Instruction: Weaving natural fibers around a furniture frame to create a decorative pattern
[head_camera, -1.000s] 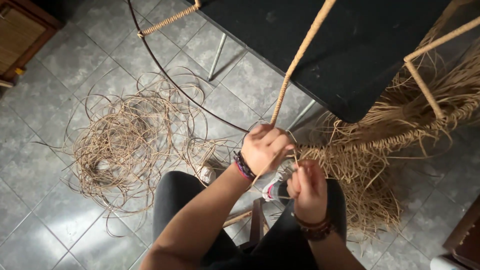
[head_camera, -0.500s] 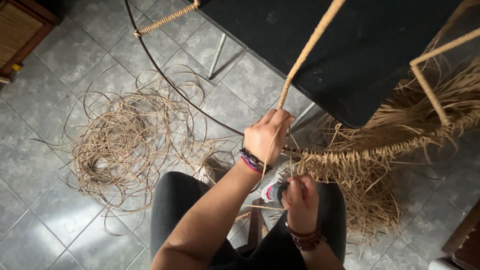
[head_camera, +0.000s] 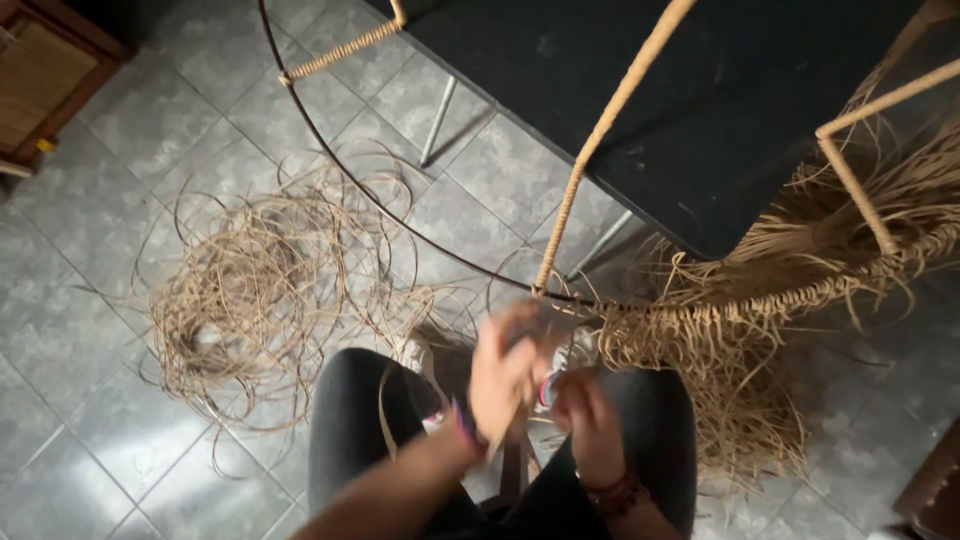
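I sit over a round dark metal frame (head_camera: 330, 150) with rattan-wrapped spokes (head_camera: 600, 130). Woven rattan with loose strand ends (head_camera: 740, 340) hangs along the frame's near right rim. My left hand (head_camera: 505, 375) is blurred by motion, just below the rim where one wrapped spoke meets it, fingers closed around a thin rattan strand. My right hand (head_camera: 585, 415) sits close beside it, lower, fingers curled near the same strand; its grip is too blurred to make out. Both hands are above my knees in dark trousers (head_camera: 350, 420).
A tangled pile of loose rattan strands (head_camera: 260, 290) lies on the grey tiled floor at my left. A black table (head_camera: 700, 90) with thin metal legs stands beyond the frame. Wooden furniture (head_camera: 40, 80) is at the far left corner, more wood at the lower right.
My left hand has dropped from the rim toward my lap, moving fast and blurred. My right hand stayed low beside it. The camera shifted slightly.
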